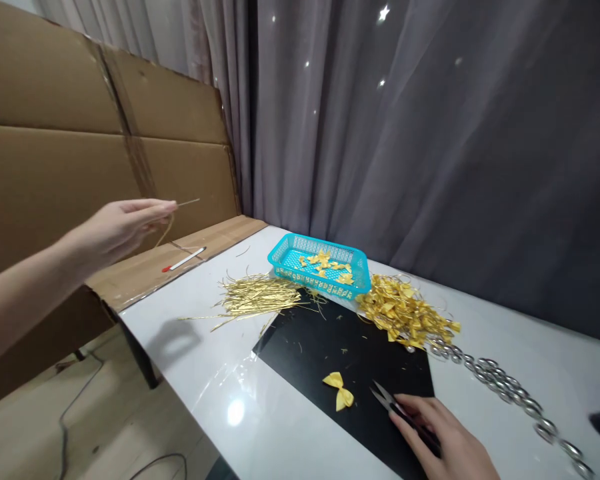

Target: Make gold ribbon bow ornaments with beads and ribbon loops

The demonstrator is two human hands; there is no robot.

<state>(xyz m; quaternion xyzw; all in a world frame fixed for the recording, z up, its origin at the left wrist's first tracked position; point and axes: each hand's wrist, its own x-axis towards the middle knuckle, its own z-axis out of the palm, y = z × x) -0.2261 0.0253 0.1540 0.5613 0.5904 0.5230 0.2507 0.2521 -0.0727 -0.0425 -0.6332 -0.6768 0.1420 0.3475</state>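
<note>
My left hand [125, 230] is raised at the left, fingers pinched on a thin golden cord [189, 202] whose end sticks out to the right. Low at the right, my right hand [440, 433] holds small dark-handled scissors [387, 398], their blades slightly apart over a black mat [310, 353]. A yellow ribbon bow [339, 391] lies on the mat just left of the blades. Behind the mat sits a bundle of golden cords [260, 295], with a pile of yellow bows [405, 310] at the right.
A turquoise basket [319, 283] holding several bows stands at the back. A silver chain [510, 387] runs along the right of the white table [200, 393]. Left are a white-and-red tool [185, 259] and a cardboard wall [180, 160]; a grey curtain hangs behind.
</note>
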